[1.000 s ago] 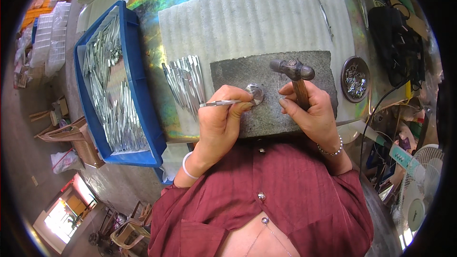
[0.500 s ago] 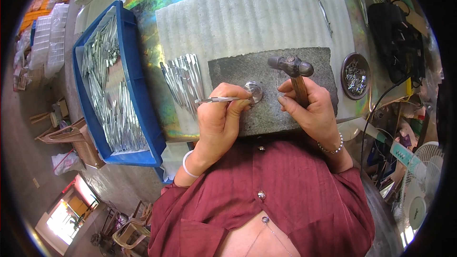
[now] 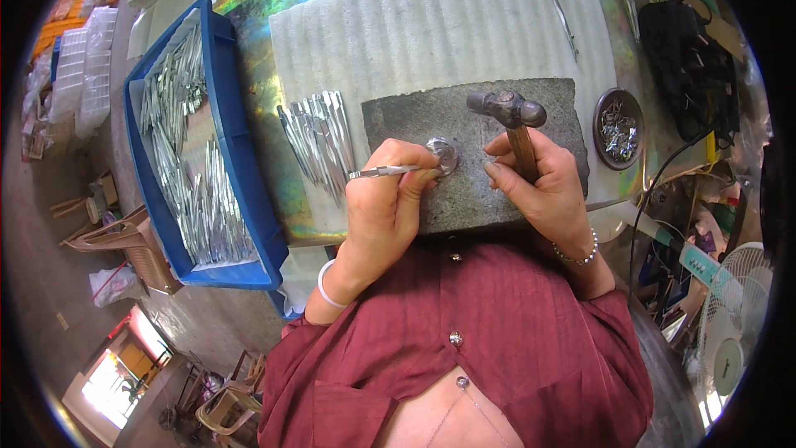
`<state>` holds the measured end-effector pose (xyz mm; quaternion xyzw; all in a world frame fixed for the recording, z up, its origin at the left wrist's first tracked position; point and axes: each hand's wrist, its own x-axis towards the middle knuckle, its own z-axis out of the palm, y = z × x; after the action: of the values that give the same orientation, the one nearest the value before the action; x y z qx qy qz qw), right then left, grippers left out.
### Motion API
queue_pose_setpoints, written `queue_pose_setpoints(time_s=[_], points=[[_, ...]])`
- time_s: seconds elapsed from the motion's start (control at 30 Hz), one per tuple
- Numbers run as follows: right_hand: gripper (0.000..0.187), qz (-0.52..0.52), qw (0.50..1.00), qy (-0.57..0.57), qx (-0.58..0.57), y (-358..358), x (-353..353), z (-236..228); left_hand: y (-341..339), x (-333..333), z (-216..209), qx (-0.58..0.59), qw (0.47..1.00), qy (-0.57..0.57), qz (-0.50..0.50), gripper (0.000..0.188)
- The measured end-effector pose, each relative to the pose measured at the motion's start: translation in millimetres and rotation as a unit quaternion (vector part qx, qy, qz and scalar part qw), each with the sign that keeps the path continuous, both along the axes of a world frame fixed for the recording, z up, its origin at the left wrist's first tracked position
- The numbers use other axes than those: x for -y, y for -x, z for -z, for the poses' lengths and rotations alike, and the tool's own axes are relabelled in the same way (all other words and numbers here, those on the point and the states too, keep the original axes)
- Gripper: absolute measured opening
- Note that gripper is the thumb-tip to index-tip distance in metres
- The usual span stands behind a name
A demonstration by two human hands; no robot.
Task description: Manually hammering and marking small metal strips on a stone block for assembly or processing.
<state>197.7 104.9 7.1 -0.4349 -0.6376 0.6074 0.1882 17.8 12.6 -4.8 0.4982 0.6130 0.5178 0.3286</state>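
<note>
Fingers (image 3: pixel 412 154) of the left hand (image 3: pixel 381 199) closed in a pinch on a slim silver metal piece (image 3: pixel 381 172); it lies crosswise, outer end poking past the knuckles to the left. Its inner end sits by the near-left edge of a shiny round disc (image 3: pixel 444 154); contact cannot be told. Right hand (image 3: pixel 551 178) curled round the wooden handle of a ball-peen hammer (image 3: pixel 521 149), head pointing away from the body; thumb and forefinger tips close together, whether on something small cannot tell. Disc rests on a dark grey stone slab (image 3: pixel 402 116), slab on a white foam sheet (image 3: pixel 431 33). Left of slab: fanned bundle of silver strips (image 3: pixel 319 137). Farther left: blue tray (image 3: pixel 240 133), many similar strips inside. Right of slab: round dark dish (image 3: pixel 618 94) of small shiny metal bits (image 3: pixel 619 133). Upper right of foam: single slim strip (image 3: pixel 564 25). Beyond that, black bag (image 3: pixel 676 58); fan (image 3: pixel 730 340) at lower right
</note>
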Motion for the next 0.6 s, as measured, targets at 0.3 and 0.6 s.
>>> queue_pose_setpoints(time_s=[0.3,0.6], points=[[0.019,0.008,1.000,0.002,-0.008,-0.7,0.4,1.1,0.7,0.5,-1.6,0.065,0.997,0.028,-0.022,0.005],[0.019,0.001,1.000,0.000,0.003,0.5,-0.1,-1.0,-2.9,2.7,1.6,0.034,0.999,0.002,-0.025,0.007]])
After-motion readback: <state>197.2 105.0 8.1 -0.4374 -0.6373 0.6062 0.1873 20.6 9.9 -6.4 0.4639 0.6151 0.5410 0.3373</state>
